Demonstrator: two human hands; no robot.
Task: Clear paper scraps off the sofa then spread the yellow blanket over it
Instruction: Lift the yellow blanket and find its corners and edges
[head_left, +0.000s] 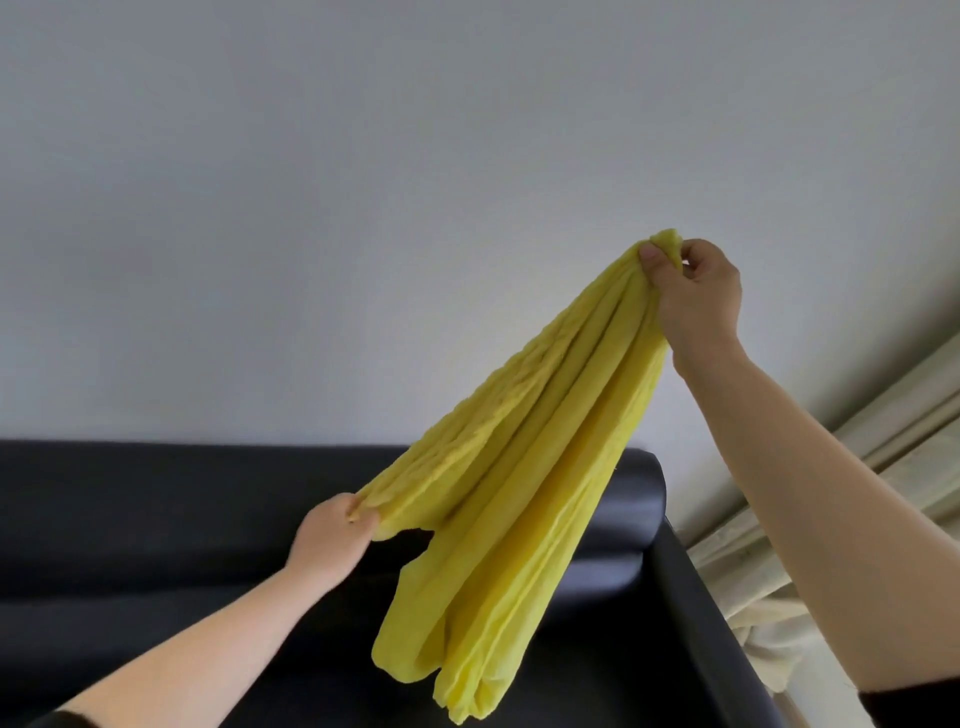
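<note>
The yellow blanket (524, 467) hangs in long folds in the air above the dark sofa (130, 519). My right hand (693, 296) is raised high and pinches one bunched corner of it. Lower down, my left hand (332, 535) grips another edge just in front of the sofa's backrest. The blanket's loose end dangles over the seat near the right armrest (696, 597). No paper scraps show on the visible part of the sofa.
A plain pale wall (363, 208) rises behind the sofa. Beige curtains (841, 493) hang to the right of the armrest.
</note>
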